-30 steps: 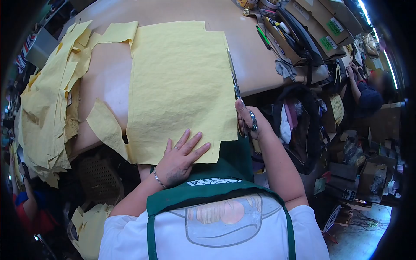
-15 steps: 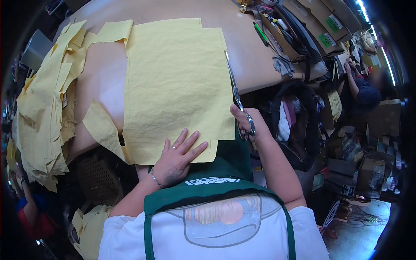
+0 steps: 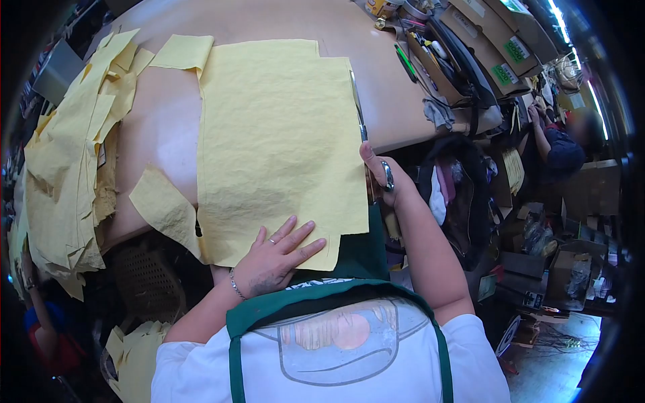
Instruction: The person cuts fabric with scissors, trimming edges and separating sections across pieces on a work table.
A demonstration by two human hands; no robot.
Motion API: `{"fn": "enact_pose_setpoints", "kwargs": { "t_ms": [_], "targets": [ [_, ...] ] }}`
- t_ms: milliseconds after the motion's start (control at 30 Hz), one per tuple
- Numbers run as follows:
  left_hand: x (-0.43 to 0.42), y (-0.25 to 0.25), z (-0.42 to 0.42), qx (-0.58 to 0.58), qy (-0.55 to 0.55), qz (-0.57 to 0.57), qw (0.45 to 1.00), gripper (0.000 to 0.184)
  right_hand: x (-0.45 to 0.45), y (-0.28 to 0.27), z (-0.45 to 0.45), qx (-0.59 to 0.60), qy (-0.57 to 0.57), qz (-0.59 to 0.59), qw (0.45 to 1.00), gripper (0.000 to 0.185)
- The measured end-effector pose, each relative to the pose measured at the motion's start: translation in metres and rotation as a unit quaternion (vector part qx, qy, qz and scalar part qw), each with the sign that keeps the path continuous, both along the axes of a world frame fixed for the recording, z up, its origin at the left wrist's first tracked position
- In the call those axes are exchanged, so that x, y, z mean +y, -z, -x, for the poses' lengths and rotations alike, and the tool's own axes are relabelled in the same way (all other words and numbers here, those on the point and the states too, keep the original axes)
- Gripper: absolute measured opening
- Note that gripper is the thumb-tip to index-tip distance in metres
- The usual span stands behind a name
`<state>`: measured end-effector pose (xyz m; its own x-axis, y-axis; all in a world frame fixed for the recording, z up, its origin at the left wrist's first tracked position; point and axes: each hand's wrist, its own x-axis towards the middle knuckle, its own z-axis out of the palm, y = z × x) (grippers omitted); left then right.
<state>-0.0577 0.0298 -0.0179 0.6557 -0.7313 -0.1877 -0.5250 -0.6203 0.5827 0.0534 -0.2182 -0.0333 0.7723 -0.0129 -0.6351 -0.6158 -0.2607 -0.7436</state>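
A large pale-yellow fabric panel point(image 3: 282, 148) lies across the table, its near edge hanging over toward my apron. My left hand point(image 3: 277, 260) rests flat on its lower edge, fingers spread. Along the panel's right edge, my right hand point(image 3: 390, 181) grips a pair of metal scissors point(image 3: 388, 176), thumb extended. One handle ring shows, and a blade runs upward beside the edge, partly hidden by the fabric. I cannot tell whether the blades are apart. At the panel's lower left hangs a loose yellow piece point(image 3: 161, 201).
Stacked yellow fabric pieces point(image 3: 64, 174) cover the table's left end. Pens and a box of tools point(image 3: 437, 60) stand at the back right, near cardboard boxes point(image 3: 497, 40). An open black bag point(image 3: 463, 195) sits right of my arm. Other people work at both sides.
The fabric panel has shifted slightly toward me and right, with my left hand on it. My right hand has turned the scissors, so less of them shows beside the edge.
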Motion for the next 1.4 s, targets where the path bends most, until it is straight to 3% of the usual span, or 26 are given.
{"fn": "enact_pose_setpoints", "kwargs": {
  "t_ms": [400,500,700,833,1033,1333,1400],
  "targets": [
    [0.007,0.010,0.001,0.008,-0.005,0.042,0.999,0.064,0.002,0.007,0.014,-0.043,0.013,0.070,0.997,0.064],
    [0.007,0.011,0.001,0.013,-0.002,0.048,0.999,0.064,0.002,0.006,0.015,-0.062,-0.014,0.078,0.995,0.073],
    [0.012,0.008,0.002,0.029,0.027,0.041,0.998,0.064,0.006,-0.011,-0.011,0.000,-0.005,0.006,1.000,0.072],
    [0.017,0.005,0.005,0.036,0.033,0.040,0.998,0.066,0.011,-0.006,-0.024,0.005,0.024,0.033,0.999,0.070],
    [0.020,0.011,0.006,0.040,0.034,0.050,0.997,0.067,0.007,0.015,-0.015,-0.075,0.009,0.052,0.996,0.069],
    [0.025,0.010,0.009,0.057,0.029,0.068,0.996,0.065,0.025,-0.036,-0.018,-0.034,0.003,0.045,0.998,0.067],
    [0.026,0.010,0.009,0.060,0.031,0.069,0.995,0.065,0.020,-0.024,-0.033,-0.009,0.008,0.043,0.999,0.067]
  ]
}}
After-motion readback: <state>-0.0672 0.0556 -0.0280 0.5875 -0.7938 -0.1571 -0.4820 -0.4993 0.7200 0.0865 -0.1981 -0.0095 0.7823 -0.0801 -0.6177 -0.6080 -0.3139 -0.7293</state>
